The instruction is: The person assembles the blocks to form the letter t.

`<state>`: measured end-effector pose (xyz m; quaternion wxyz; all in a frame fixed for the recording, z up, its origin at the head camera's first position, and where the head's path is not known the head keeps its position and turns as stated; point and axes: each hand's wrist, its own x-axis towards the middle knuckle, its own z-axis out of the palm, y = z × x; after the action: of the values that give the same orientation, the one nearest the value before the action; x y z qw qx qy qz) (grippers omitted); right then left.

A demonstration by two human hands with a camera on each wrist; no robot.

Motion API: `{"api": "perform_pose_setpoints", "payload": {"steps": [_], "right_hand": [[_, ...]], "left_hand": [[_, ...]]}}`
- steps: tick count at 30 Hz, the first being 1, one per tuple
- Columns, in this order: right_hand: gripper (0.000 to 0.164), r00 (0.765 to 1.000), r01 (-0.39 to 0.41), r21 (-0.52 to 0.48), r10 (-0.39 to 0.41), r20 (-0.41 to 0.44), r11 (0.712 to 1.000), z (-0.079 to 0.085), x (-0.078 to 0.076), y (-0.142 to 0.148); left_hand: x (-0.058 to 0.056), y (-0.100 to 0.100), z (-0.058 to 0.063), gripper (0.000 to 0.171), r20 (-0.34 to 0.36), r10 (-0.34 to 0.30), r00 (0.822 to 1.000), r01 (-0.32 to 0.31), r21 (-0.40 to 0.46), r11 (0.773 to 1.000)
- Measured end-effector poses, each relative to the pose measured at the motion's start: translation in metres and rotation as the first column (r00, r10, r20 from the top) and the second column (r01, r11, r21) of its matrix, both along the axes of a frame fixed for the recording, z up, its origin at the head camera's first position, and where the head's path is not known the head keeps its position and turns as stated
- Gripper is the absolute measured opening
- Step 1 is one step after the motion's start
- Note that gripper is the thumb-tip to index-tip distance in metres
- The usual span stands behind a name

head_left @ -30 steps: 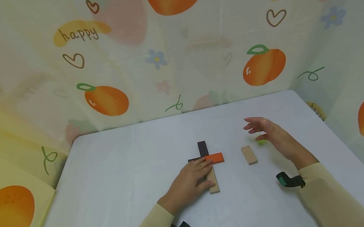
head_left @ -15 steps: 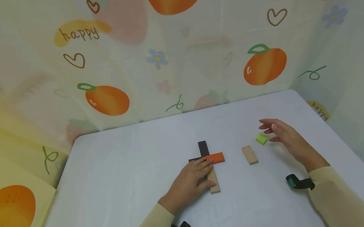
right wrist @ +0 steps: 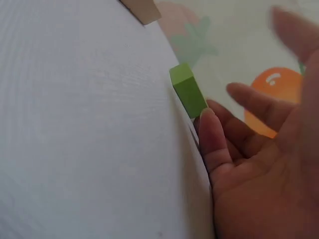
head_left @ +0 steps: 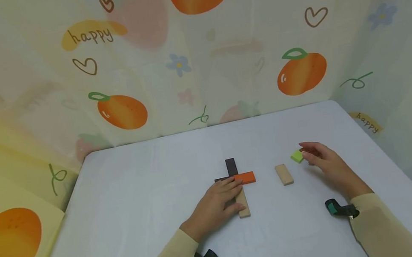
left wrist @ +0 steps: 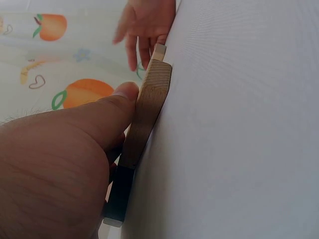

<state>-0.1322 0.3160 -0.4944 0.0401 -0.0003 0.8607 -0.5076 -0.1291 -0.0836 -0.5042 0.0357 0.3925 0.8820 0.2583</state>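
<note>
My left hand (head_left: pixel 215 204) rests on flat blocks laid in a cross shape, its fingers extended across the middle. Around it show an orange block (head_left: pixel 246 177) to the right, a black block (head_left: pixel 231 166) at the top, a dark block (head_left: pixel 221 179) mostly covered at the left, and a plain wooden block (head_left: pixel 243 205) below. In the left wrist view the thumb touches that wooden block's edge. At the right, my right hand (head_left: pixel 328 167) is beside a small green block (head_left: pixel 296 156). The right wrist view shows one fingertip at the green block's end, the other fingers loosely spread.
Between the cross and the green block lies a loose wooden block (head_left: pixel 284 174). Everything lies on a white table (head_left: pixel 141 196). A fruit-printed cloth (head_left: pixel 221 66) hangs behind its far edge and at the sides.
My right hand first moved right, uncovering the green block, then came down close to its right side. The left hand has stayed on the cross of blocks.
</note>
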Motion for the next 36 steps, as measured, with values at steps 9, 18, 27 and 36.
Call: {"api": "perform_pose_setpoints", "payload": {"steps": [9, 18, 27, 36], "right_hand": [[0.064, 0.999, 0.022, 0.145, -0.016, -0.042, 0.989, -0.012, -0.002, -0.006], [0.043, 0.981, 0.001, 0.238, 0.045, -0.187, 0.971, -0.016, -0.004, -0.010], [0.042, 0.980, 0.027, 0.267, 0.027, -0.195, 0.963, -0.016, -0.002, -0.012], [0.043, 0.983, 0.036, 0.253, 0.011, -0.183, 0.967, -0.014, -0.001, -0.012]], "left_hand": [[0.001, 0.000, 0.001, 0.066, 0.013, 0.005, 1.000, -0.005, -0.009, 1.000], [0.001, 0.001, 0.002, 0.066, 0.014, 0.005, 1.000, -0.005, -0.005, 1.000], [0.001, 0.000, 0.001, 0.066, 0.023, 0.007, 1.000, -0.007, -0.002, 1.000], [0.001, 0.000, 0.000, 0.066, 0.026, 0.009, 1.000, -0.009, 0.003, 1.000]]}}
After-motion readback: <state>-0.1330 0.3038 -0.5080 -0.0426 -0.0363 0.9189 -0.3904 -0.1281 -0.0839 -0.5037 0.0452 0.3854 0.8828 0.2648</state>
